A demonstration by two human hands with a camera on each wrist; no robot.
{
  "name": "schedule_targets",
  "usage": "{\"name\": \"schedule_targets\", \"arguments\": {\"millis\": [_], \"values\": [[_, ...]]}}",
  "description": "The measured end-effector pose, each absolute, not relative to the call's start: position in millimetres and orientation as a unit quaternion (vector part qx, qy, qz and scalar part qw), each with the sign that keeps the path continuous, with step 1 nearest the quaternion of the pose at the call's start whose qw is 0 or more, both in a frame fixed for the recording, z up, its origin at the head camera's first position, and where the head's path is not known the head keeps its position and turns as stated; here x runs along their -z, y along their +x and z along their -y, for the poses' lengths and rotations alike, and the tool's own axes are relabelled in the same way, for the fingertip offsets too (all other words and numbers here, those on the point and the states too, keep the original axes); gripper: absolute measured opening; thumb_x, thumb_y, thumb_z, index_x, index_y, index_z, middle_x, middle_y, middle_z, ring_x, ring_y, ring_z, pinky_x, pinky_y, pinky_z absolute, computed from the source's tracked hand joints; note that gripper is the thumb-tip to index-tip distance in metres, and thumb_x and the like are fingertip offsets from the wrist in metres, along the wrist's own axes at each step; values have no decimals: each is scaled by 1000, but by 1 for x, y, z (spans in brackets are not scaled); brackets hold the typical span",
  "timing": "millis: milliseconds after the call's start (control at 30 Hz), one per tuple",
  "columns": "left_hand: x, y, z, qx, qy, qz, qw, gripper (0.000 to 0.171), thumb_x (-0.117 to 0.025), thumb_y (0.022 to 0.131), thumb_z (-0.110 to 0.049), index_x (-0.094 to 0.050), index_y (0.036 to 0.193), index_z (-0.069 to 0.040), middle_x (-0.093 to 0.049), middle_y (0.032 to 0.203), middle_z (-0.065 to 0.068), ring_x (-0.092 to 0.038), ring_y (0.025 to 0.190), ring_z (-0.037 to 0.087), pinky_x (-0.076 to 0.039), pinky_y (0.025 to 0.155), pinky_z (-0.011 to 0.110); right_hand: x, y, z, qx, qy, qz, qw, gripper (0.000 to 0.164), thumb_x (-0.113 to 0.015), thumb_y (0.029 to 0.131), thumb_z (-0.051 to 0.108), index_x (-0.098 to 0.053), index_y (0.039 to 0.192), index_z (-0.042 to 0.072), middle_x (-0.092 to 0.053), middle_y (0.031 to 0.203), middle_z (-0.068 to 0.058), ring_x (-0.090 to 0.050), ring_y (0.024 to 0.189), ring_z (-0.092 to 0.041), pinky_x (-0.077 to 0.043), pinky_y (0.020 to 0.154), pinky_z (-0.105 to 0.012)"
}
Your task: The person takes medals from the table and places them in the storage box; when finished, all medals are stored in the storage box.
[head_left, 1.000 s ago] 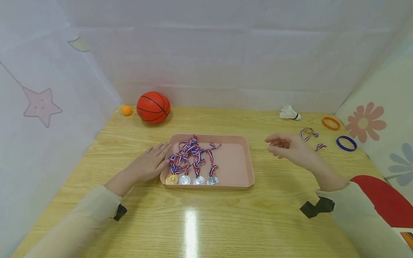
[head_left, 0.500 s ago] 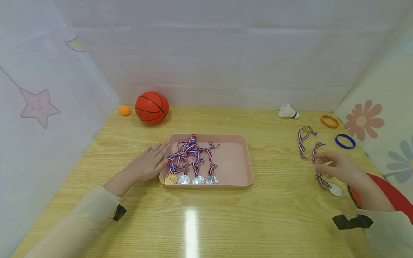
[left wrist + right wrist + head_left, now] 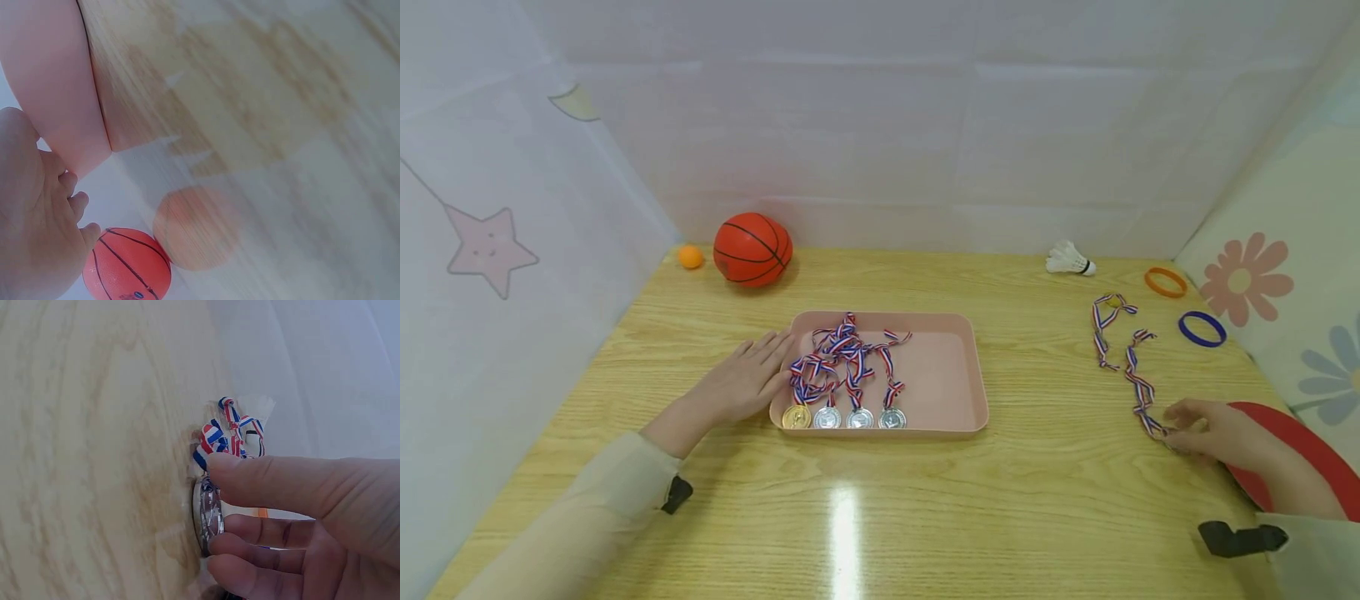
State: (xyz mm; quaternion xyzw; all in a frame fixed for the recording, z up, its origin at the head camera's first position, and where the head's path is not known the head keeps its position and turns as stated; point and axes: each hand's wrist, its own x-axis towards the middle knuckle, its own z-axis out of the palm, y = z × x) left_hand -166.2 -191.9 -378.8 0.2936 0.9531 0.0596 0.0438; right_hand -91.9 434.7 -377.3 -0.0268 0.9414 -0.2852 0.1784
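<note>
My left hand (image 3: 745, 379), fingers straight, rests against the left side of a pink tray (image 3: 947, 375); in the left wrist view its fingers lie along the tray wall (image 3: 59, 81). Inside the tray, a gold medal (image 3: 797, 417) and three silver medals (image 3: 860, 418) line the near edge, their striped ribbons (image 3: 848, 350) tangled behind them. On the right of the table, my right hand (image 3: 1225, 433) holds a silver medal (image 3: 209, 515) by its rim between thumb and fingers, close to the wood. Its red, white and blue ribbon (image 3: 1138, 387) trails away across the table.
A gold medal (image 3: 1112, 302) with a striped ribbon lies further back, near a shuttlecock (image 3: 1070, 259), an orange ring band (image 3: 1165, 283) and a purple one (image 3: 1202, 330). A red basketball (image 3: 752, 250) and an orange ball (image 3: 690, 256) stand back left. A red round thing (image 3: 1292, 433) lies partly under my right arm.
My right hand has moved right and towards me from beside the tray, over the striped ribbon, to the silver medal, and now covers most of it. The left hand has stayed at the tray.
</note>
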Motion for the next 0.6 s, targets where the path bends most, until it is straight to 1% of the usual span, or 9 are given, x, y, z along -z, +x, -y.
{"name": "schedule_targets", "arguments": {"millis": [200, 267, 333, 433, 600], "values": [[379, -166, 193, -61, 296, -953, 36, 56, -34, 100, -29, -22, 144, 3, -19, 149, 19, -17, 135, 37, -14, 106, 53, 379, -91, -432, 256, -42, -952, 165, 29, -72, 80, 19, -56, 93, -2, -52, 81, -6, -48, 61, -16, -43, 51, -27], [379, -165, 193, -61, 295, -953, 37, 56, -34, 100, -29, -22, 144, 3, -19, 149, 18, -16, 135, 37, -14, 106, 53, 379, -91, -431, 243, -46, -955, 162, 25, -72, 80, 20, -56, 87, 2, -51, 76, -3, -46, 62, -16, -41, 51, -27], [378, -165, 193, -61, 296, -952, 36, 56, -34, 100, -29, -22, 144, 4, -19, 149, 19, -16, 135, 37, -14, 106, 53, 379, -91, -430, 242, -42, -956, 163, 24, -72, 79, 19, -55, 83, 3, -51, 75, -2, -46, 63, -16, -40, 52, -27], [378, -165, 193, -61, 295, -953, 38, 56, -34, 100, -29, -22, 144, 4, -19, 149, 18, -16, 135, 37, -14, 106, 53, 377, -92, -430, 257, -35, -952, 159, 25, -72, 80, 20, -52, 82, 4, -51, 75, -3, -47, 63, -16, -41, 52, -28], [378, -165, 193, -62, 295, -953, 38, 55, -34, 100, -28, -22, 144, 4, -19, 149, 18, -16, 135, 37, -14, 106, 53, 373, -94, -430, 331, -29, -930, 159, 23, -64, 88, 17, -56, 89, -4, -56, 76, -7, -54, 60, -17, -50, 53, -30]]}}
